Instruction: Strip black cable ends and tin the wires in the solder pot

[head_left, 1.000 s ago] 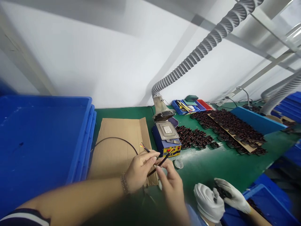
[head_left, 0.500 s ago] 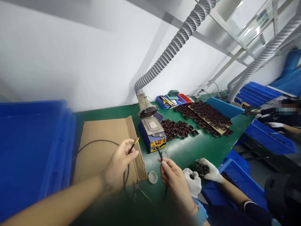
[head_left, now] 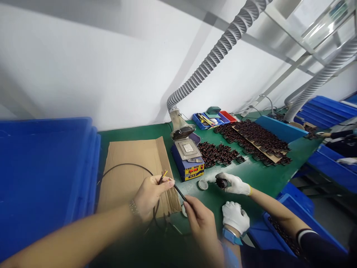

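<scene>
Where two bare hands are held close together above the right edge of a flattened cardboard sheet (head_left: 131,186), a black cable end (head_left: 161,180) with yellow wires (head_left: 165,173) bared is pinched between the thumb and fingers of the left hand (head_left: 150,195). A length of black cable (head_left: 180,193) is gripped between the thumb and index finger of the right hand (head_left: 201,219), and its tip is brought to the left fingertips; whether contact is made cannot be told, nor whether both pieces belong to one cable. The cardboard is crossed by a curved run of black cable (head_left: 125,164). Beyond the hands, a blue benchtop unit (head_left: 188,163) with lit red digits is set on the green table (head_left: 262,175), overhung by a fume hood (head_left: 178,121). Beside it, dark components (head_left: 219,153) are heaped. To the right, a dark component (head_left: 222,182) is held in a co-worker's white-gloved hand (head_left: 237,184), while the other gloved hand (head_left: 235,216) is kept loosely curled nearby.
</scene>
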Demonstrator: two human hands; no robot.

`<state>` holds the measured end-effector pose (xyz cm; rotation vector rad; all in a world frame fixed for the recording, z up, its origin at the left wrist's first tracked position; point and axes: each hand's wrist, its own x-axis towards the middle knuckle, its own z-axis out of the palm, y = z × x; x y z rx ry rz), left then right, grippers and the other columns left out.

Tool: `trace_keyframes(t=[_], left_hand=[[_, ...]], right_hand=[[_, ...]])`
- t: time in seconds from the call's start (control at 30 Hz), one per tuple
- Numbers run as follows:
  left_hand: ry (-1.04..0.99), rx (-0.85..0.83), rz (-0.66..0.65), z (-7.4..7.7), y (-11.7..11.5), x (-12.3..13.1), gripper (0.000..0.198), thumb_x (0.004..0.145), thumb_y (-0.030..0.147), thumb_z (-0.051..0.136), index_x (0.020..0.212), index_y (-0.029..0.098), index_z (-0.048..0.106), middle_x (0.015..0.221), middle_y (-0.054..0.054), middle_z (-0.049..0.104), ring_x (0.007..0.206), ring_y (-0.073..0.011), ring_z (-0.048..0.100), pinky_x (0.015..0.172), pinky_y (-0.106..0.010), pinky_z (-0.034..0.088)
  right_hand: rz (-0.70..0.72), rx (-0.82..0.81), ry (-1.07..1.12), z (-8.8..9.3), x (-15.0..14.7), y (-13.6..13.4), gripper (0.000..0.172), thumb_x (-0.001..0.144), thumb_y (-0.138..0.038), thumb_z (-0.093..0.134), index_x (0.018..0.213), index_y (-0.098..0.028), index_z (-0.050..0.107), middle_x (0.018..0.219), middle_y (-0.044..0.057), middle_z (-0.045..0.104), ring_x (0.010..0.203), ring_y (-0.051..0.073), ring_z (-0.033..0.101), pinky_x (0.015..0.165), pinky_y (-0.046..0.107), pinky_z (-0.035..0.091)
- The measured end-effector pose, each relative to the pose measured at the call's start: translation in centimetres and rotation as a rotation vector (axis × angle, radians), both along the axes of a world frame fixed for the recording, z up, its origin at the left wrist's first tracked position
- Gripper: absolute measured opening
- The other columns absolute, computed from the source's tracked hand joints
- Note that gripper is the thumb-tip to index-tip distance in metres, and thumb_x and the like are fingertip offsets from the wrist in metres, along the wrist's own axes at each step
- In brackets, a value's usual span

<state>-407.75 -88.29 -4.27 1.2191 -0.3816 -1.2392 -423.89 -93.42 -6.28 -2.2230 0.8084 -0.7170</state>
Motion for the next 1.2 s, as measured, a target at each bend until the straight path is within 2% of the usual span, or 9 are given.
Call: trace_keyframes(t=[0.13, 0.2, 0.37, 0.5, 0.67, 0.73, 0.83, 0.93, 1.2], left_hand=[[0.100, -0.029, 0.009, -0.1, 0.0, -0.4, 0.028, 0.061, 0.035, 0.068, 0.062, 0.012, 0.053, 0.043, 0.010, 0.029, 0.037, -0.0014, 0.014, 0.038, -0.021, 0.007], [0.141, -0.042, 0.003, -0.2, 0.1, -0.5, 0.028, 0.061, 0.035, 0.068, 0.062, 0.013, 0.051, 0.043, 0.010, 0.027, 0.037, -0.0014, 0.013, 0.039, -0.021, 0.006], [0.209, -0.059, -0.036, -0.2, 0.3, -0.5, 0.027, 0.064, 0.035, 0.067, 0.064, 0.014, 0.050, 0.041, 0.011, 0.022, 0.038, -0.0023, 0.011, 0.040, -0.022, 0.005], [0.215, -0.049, -0.053, 0.0, 0.4, -0.5, 0.028, 0.063, 0.033, 0.067, 0.063, 0.014, 0.047, 0.042, 0.011, 0.021, 0.038, -0.0022, 0.011, 0.041, -0.023, 0.005], [0.197, -0.053, -0.062, -0.2, 0.2, -0.5, 0.027, 0.065, 0.034, 0.065, 0.062, 0.014, 0.047, 0.043, 0.010, 0.022, 0.038, -0.0024, 0.012, 0.041, -0.022, 0.006], [0.198, -0.051, -0.061, -0.4, 0.1, -0.6, 0.027, 0.065, 0.033, 0.066, 0.062, 0.014, 0.047, 0.043, 0.010, 0.023, 0.038, -0.0023, 0.013, 0.040, -0.022, 0.006], [0.193, -0.052, -0.055, -0.7, 0.2, -0.8, 0.028, 0.064, 0.034, 0.067, 0.062, 0.013, 0.048, 0.043, 0.010, 0.022, 0.038, -0.0021, 0.013, 0.040, -0.022, 0.006], [0.188, -0.061, -0.037, -0.8, 0.3, -1.0, 0.029, 0.064, 0.036, 0.067, 0.063, 0.012, 0.051, 0.044, 0.010, 0.025, 0.038, -0.0017, 0.012, 0.040, -0.022, 0.005], [0.218, -0.082, 0.003, -0.4, 0.1, -1.0, 0.026, 0.064, 0.032, 0.068, 0.061, 0.012, 0.051, 0.043, 0.011, 0.026, 0.037, -0.0008, 0.013, 0.038, -0.018, 0.013]], right_hand=[[-0.016, 0.073, 0.019, -1.0, 0.7, 1.4, 0.015, 0.084, -0.024, 0.042, 0.082, -0.018, 0.056, 0.062, -0.001, 0.057, 0.053, 0.011, 0.053, 0.049, 0.018, 0.041], [-0.021, 0.077, 0.020, -1.2, 0.9, 1.5, 0.015, 0.084, -0.024, 0.042, 0.081, -0.018, 0.055, 0.061, -0.001, 0.056, 0.053, 0.010, 0.052, 0.048, 0.018, 0.040], [0.053, -0.103, 0.009, -1.6, 0.4, 0.5, 0.017, 0.083, -0.016, 0.041, 0.092, -0.020, 0.055, 0.072, 0.001, 0.062, 0.061, 0.012, 0.057, 0.057, 0.020, 0.044], [0.102, -0.258, 0.029, -2.7, 0.0, 0.0, 0.024, 0.083, -0.013, 0.038, 0.101, -0.019, 0.053, 0.070, 0.003, 0.061, 0.060, 0.013, 0.057, 0.055, 0.023, 0.044], [0.110, -0.320, 0.066, -3.6, -0.3, -0.5, 0.026, 0.083, -0.013, 0.038, 0.104, -0.016, 0.053, 0.066, 0.004, 0.058, 0.059, 0.014, 0.055, 0.054, 0.025, 0.043], [0.105, -0.283, 0.054, -3.5, -0.3, -0.5, 0.025, 0.083, -0.013, 0.038, 0.102, -0.017, 0.053, 0.068, 0.004, 0.059, 0.061, 0.014, 0.056, 0.056, 0.025, 0.043], [0.052, -0.107, 0.018, -2.8, -0.1, 0.2, 0.020, 0.084, -0.016, 0.040, 0.096, -0.019, 0.055, 0.073, 0.003, 0.060, 0.064, 0.013, 0.056, 0.058, 0.023, 0.043], [-0.028, 0.069, -0.007, -2.4, 0.5, 1.2, 0.015, 0.084, -0.022, 0.042, 0.085, -0.018, 0.056, 0.064, 0.000, 0.057, 0.057, 0.011, 0.053, 0.052, 0.021, 0.041], [-0.080, 0.135, -0.025, -2.6, 1.2, 2.1, 0.018, 0.083, -0.028, 0.044, 0.080, -0.016, 0.057, 0.062, 0.000, 0.054, 0.054, 0.010, 0.050, 0.051, 0.020, 0.039]])
